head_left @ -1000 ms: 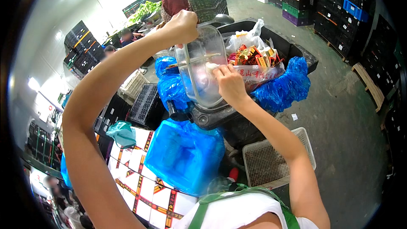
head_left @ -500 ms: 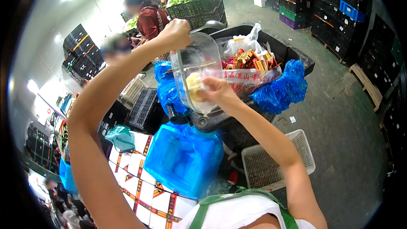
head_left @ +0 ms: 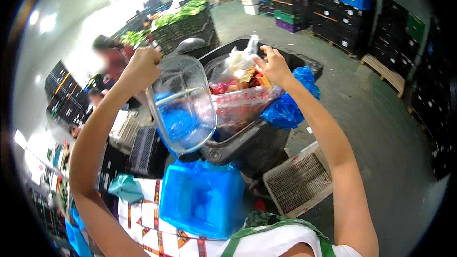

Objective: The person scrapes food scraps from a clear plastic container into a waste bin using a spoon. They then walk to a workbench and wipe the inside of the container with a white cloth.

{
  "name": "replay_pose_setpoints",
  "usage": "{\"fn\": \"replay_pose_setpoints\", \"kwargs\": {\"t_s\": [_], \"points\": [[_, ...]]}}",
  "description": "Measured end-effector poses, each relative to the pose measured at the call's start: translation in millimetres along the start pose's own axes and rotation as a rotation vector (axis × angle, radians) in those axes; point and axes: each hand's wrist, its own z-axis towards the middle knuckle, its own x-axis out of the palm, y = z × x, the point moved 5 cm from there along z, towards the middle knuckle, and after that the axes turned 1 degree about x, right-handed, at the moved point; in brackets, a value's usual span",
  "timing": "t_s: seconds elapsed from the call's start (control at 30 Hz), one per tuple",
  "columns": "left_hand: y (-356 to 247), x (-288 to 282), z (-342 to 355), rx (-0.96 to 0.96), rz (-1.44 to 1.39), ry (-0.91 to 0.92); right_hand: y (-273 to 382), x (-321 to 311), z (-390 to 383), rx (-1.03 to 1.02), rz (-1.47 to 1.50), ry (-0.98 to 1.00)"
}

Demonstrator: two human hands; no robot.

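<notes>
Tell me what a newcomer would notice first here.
The eye likely goes first to the clear divided container, held up by the left hand at the left side of a black bin. Next comes the bright blue tub by the white boxes, nearer the person. Farther back, leafy greens are heaped at the dark crates.

My right hand (head_left: 276,68) has left the clear divided container (head_left: 185,102) and spreads open above the black bin (head_left: 265,146).
</notes>
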Motion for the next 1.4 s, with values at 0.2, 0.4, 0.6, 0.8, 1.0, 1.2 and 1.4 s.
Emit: {"fn": "replay_pose_setpoints", "kwargs": {"t_s": [0.2, 0.4, 0.6, 0.8, 1.0, 1.2, 1.4], "points": [[-86, 31, 15, 0.164, -0.318, -0.137, -31, -112, -170, 0.331, 0.086, 0.162], [-201, 1, -1, 0.274, -0.217, -0.199, -53, -204, -389, 0.714, 0.296, 0.186], [-445, 33, -8, 0.466, -0.483, 0.009, -44, -421, -657, 1.090, 0.159, -0.172], [-711, 57, -44, 0.633, -0.715, 0.328, 79, -573, -976, 1.192, 0.209, -1.272], [-917, 150, -69, 0.188, -1.233, 0.642, 218, -608, -1125, 1.535, -0.129, -1.902], [-1093, 311, -75, 1.403, -0.151, 0.468, 185, -673, -1220, 1.758, -0.020, -1.820], [-1340, 197, -95, 0.741, -0.667, 0.855, 167, -678, -1360, 2.610, -0.640, -0.066]]}}
